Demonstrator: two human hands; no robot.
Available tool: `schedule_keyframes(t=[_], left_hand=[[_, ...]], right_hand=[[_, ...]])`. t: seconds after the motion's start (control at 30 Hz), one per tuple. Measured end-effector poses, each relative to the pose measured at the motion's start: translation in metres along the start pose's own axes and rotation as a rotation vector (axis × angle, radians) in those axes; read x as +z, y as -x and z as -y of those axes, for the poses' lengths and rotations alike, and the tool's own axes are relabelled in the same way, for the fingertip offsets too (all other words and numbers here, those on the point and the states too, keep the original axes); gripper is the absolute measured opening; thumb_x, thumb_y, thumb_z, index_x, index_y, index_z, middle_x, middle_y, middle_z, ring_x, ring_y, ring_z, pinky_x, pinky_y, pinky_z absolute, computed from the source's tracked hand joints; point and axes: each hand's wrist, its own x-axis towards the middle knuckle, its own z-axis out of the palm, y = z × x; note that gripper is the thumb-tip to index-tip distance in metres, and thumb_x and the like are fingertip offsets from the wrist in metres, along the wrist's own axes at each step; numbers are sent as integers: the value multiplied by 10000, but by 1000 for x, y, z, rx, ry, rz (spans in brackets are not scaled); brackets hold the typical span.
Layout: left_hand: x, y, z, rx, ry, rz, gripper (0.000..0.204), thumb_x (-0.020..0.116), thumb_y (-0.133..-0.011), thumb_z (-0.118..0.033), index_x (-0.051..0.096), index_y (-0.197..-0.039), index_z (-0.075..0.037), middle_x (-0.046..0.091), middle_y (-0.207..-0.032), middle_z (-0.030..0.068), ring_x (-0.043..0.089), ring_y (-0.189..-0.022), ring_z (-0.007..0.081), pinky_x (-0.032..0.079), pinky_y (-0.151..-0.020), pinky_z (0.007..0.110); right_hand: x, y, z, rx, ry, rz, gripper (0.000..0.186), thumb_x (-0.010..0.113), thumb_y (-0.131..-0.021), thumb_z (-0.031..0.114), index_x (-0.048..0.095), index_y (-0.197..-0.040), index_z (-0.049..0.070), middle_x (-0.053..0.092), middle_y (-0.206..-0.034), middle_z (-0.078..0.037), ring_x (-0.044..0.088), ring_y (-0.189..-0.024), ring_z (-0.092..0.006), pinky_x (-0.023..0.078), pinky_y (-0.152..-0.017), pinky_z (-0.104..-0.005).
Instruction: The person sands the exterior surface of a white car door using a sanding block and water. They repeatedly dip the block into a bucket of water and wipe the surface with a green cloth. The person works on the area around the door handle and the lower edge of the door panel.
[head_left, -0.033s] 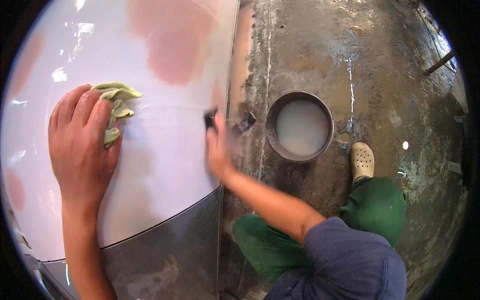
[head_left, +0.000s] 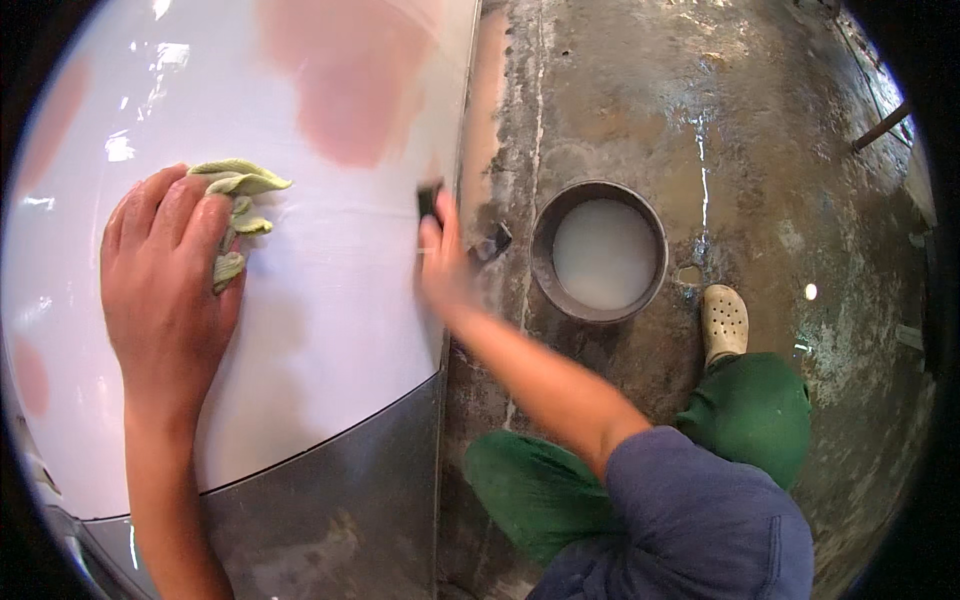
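My left hand (head_left: 165,275) lies flat on a glossy white curved panel (head_left: 330,300) and holds a yellow-green cloth (head_left: 240,185) under its fingers; the cloth sticks out past the fingertips. At the panel's right edge, my right hand (head_left: 445,265) grips a small dark block (head_left: 430,200) pressed against the surface. That hand is motion-blurred. Pink patches (head_left: 350,90) mark the panel's upper part.
A round metal bucket (head_left: 545,270) of milky water stands on the wet concrete floor (head_left: 780,150) just right of the panel. A small dark piece (head_left: 492,243) lies beside it. My green-trousered knees (head_left: 750,410) and a pale clog (head_left: 725,320) are below. A grey panel (head_left: 330,500) adjoins the white one.
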Motion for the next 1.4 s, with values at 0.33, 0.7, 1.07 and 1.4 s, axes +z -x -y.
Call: schedule_keyframes(t=[0.33, 0.7, 1.07, 1.4], left_hand=[[6, 3, -4, -8, 3, 28, 605, 755, -743, -2, 640, -1309, -183, 659, -1230, 76, 576, -1255, 290, 454, -1081, 458], [7, 1, -5, 46, 50, 16, 246, 752, -736, -31, 688, -962, -103, 668, -1266, 48, 555, -1311, 281, 438, -1101, 457], [7, 5, -1, 1, 34, 120, 368, 852, -764, -168, 671, -1079, -112, 623, -1359, 80, 512, -1362, 300, 406, -1149, 465], [3, 0, -4, 20, 49, 94, 374, 842, -764, -146, 664, -1090, -101, 618, -1355, 82, 514, -1353, 311, 410, -1134, 475]], right_hand=[[4, 112, 12, -203, 68, 150, 540, 452, -1071, 132, 288, -1576, 34, 232, -1656, -267, 253, -1537, -420, 220, -1251, -508], [15, 94, 3, -274, 155, 132, 589, 457, -1070, 144, 239, -1587, -38, 289, -1631, -280, 269, -1532, -398, 204, -1256, -495], [8, -51, 18, -105, 96, 57, 514, 434, -1089, 189, 315, -1542, -21, 334, -1613, -272, 338, -1505, -371, 247, -1247, -437], [-6, -103, 12, -31, 34, 30, 554, 415, -1107, 276, 290, -1567, -6, 365, -1609, -230, 345, -1501, -345, 259, -1244, -426]])
